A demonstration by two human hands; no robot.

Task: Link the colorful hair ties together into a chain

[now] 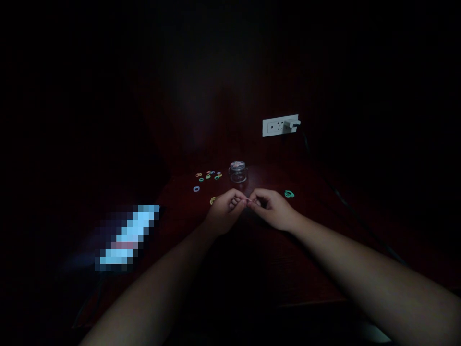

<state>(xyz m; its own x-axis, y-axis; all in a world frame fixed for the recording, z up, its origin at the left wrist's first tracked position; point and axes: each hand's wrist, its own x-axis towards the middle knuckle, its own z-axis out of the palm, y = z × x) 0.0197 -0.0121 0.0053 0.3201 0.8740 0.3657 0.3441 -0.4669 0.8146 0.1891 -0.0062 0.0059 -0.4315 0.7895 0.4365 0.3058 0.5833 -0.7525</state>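
Note:
My left hand (229, 209) and my right hand (272, 207) meet over the table, thumbs and forefingers pinched together. Between their fingertips shows a tiny pale purplish thing (248, 200), mostly hidden, its kind unclear. Beside my left hand lies a yellow loop (212, 200), partly covered by it. A green loop (289, 194), like a small hair tie, rests to the right of my right hand. Beyond the hands stands a small clear jar (238, 173) with a patterned lid. Several coloured loops lie left of the jar, among them a purple one (196, 189) and a green one (201, 179).
The dark red table (306, 274) is dimly lit. At the left a bright, blurred-out screen (129, 238) glows. A white wall socket (273, 126) holds a plug (291, 123), whose dark cable (345, 198) runs down the table's right side.

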